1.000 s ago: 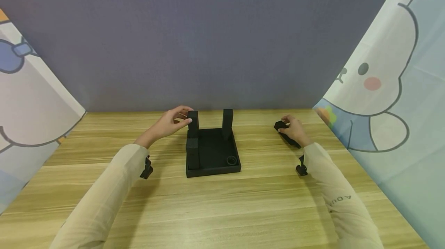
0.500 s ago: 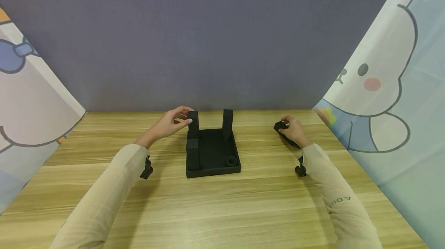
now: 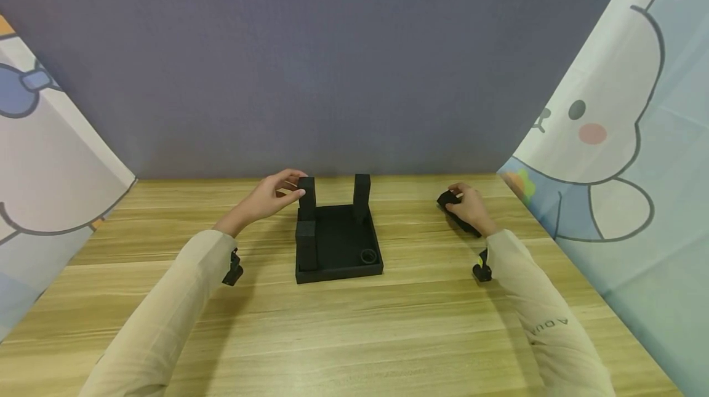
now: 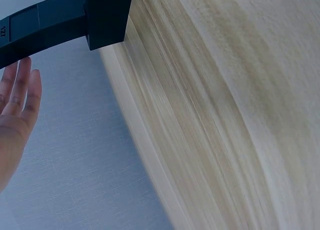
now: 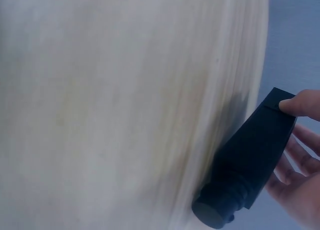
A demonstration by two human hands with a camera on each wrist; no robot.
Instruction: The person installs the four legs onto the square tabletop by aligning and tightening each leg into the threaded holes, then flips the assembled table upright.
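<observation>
In the head view a shallow black tray (image 3: 340, 237) lies on the wooden table, with several upright square posts on it. My left hand (image 3: 269, 197) pinches the tall back-left post (image 3: 307, 203) near its top, thumb at the front and fingers behind. In the left wrist view the fingers (image 4: 32, 92) reach the underside of the dark post (image 4: 55, 19). Off to the right, my right hand (image 3: 472, 209) grips a separate black post (image 5: 255, 140) by its square end. Its other end is round and looks threaded, tilted down towards the table; whether it touches is unclear.
Another tall post (image 3: 362, 194) stands at the tray's back right, and a shorter one (image 3: 306, 246) at its front left. A round socket (image 3: 368, 256) shows in the front-right corner. A grey partition (image 3: 332, 77) rises behind the table.
The black post in my right hand has turned slightly, with the hand staying in about the same place. My left hand keeps its hold on the back-left post.
</observation>
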